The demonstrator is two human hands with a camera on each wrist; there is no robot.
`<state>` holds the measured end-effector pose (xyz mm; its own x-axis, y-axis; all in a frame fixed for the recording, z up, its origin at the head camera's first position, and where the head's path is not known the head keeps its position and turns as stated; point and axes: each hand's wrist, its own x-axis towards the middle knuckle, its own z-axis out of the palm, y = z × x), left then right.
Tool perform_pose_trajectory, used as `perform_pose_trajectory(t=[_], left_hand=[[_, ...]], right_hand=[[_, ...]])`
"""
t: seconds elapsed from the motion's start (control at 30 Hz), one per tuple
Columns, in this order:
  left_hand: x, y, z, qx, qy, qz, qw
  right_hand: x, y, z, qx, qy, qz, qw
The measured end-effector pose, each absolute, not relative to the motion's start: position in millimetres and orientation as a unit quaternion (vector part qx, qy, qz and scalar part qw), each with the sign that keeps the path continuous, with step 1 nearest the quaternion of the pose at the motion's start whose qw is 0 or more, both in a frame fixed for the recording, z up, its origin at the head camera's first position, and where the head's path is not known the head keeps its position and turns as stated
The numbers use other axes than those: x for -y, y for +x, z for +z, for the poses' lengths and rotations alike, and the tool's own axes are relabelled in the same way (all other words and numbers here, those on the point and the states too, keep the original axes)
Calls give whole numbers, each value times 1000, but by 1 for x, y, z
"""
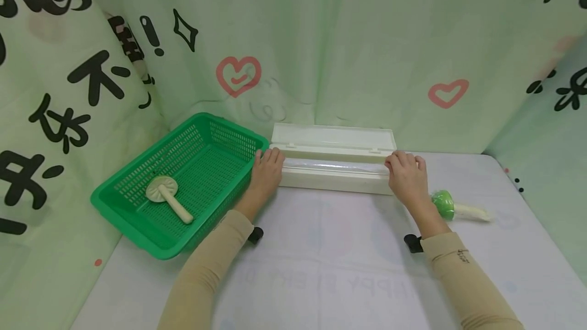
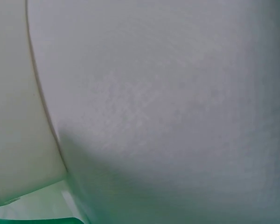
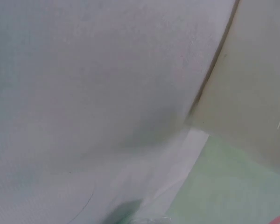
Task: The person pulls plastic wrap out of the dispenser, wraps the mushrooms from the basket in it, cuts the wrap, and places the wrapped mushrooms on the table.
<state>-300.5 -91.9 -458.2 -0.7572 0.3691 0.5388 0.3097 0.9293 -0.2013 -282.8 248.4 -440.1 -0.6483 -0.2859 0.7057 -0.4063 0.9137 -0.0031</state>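
A white cling film dispenser lies lengthwise at the back of the table, its lid tipped up and back. A roll of clear cling film shows in the slot along it. At the left end, my left hand holds the dispenser with bent fingers over the edge. My right hand grips the opposite end, fingers curled at the corner. Whether either hand also pinches the film's edge is too small to tell. Both wrist views show the dispenser's front wall and white cloth; the fingers are out of sight there.
A green plastic basket stands at the left, close to my left arm, with a pale mushroom inside. Right of my right wrist lies another mushroom, its cap under green wrapping. Printed green curtains hang behind the table.
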Motion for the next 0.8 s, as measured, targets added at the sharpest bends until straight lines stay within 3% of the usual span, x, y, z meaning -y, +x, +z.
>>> perform_pose_trajectory(t=[0.2,0.8], left_hand=[[92,-300,-451,942,-175,26,285],[96,-302,-431,904,-182,-10,386]], right_hand=[[-247,-286,-436,886,186,102,412],[-245,-286,-413,867,167,125,452]])
